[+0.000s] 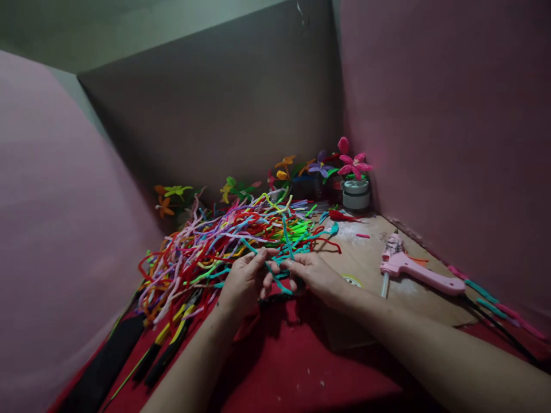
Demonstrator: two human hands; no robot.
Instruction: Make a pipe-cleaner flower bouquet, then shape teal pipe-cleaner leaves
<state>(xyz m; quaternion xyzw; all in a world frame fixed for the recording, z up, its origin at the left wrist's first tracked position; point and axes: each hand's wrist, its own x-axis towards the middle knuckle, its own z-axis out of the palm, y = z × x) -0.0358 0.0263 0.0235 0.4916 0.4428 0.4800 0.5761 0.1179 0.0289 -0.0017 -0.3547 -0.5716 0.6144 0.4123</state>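
Observation:
My left hand pinches a teal pipe cleaner between thumb and fingers. Close beside it, my right hand grips the same teal strand, fingers pressed together. The strand bends in a loop between my hands, and one end rises above my right fingers. Right behind my hands lies a big tangled heap of pipe cleaners in pink, red, purple, orange, green and teal. Some teal strands of the heap overlap the held one in view, so its exact shape is hard to make out.
A pink glue gun lies on a brown board to the right. Yellow-and-black pliers rest at the left on red cloth. At the back stand pipe-cleaner flowers and a small grey-green pot with a pink flower.

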